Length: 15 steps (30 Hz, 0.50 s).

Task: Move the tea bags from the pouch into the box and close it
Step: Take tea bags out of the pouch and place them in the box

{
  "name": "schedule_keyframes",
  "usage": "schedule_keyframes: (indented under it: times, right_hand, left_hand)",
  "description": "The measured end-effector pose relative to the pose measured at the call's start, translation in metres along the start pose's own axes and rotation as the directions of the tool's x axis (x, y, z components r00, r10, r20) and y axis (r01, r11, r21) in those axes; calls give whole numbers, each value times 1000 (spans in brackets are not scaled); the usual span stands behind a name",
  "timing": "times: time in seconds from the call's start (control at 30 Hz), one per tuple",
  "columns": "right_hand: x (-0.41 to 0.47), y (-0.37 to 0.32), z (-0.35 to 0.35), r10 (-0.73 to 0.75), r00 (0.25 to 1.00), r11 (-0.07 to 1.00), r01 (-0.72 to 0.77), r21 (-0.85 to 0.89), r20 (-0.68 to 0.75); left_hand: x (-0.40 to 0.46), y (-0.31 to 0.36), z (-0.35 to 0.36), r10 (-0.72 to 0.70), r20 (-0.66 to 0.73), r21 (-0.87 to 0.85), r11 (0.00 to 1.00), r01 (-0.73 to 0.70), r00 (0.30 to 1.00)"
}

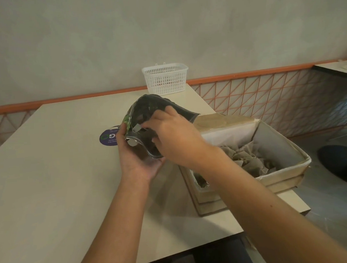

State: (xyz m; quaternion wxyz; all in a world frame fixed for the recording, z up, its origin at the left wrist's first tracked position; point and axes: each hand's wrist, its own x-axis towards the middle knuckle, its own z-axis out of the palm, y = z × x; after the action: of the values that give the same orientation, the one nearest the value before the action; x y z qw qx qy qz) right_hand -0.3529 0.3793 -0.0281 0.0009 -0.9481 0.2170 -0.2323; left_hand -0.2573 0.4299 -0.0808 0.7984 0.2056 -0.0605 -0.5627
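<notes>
A dark foil pouch (pixel 147 110) is held above the table, its open mouth turned toward me. My left hand (pixel 135 156) grips the pouch from below and on its left side. My right hand (pixel 175 137) has its fingers reaching into the mouth, where small white tags show; what the fingers hold inside is hidden. To the right stands an open cardboard box (pixel 281 145) with several brownish tea bags (pixel 245 157) lying in it. Its lid (pixel 214 121) leans back at the far side.
A white plastic basket (pixel 165 79) stands at the far edge of the beige table (pixel 49 179). A round purple sticker (pixel 108 138) lies left of the pouch. The table's right edge runs just past the box, with floor beyond.
</notes>
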Motion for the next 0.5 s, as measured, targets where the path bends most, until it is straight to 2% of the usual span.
schedule_keyframes:
  times: [0.07, 0.2, 0.33, 0.4, 0.5]
  right_hand:
    - [4, -5, 8, 2, 999, 997, 2, -79, 51]
    - [9, -4, 15, 73, 989, 993, -60, -104, 126]
    - [6, 4, 9, 69, 981, 991, -46, -124, 180]
    - [4, 7, 7, 67, 985, 994, -52, -97, 159]
    - [0, 12, 3, 60, 997, 998, -60, -11, 52]
  left_hand:
    - [-1, 1, 2, -20, 9, -30, 999, 20, 1000]
    - [-1, 3, 3, -3, 4, -8, 1000, 3, 1000]
    - [2, 3, 2, 0, 21, 42, 999, 0, 1000]
    - [3, 2, 0, 3, 15, 50, 999, -4, 1000]
    - [3, 1, 0, 20, 12, 38, 999, -21, 1000]
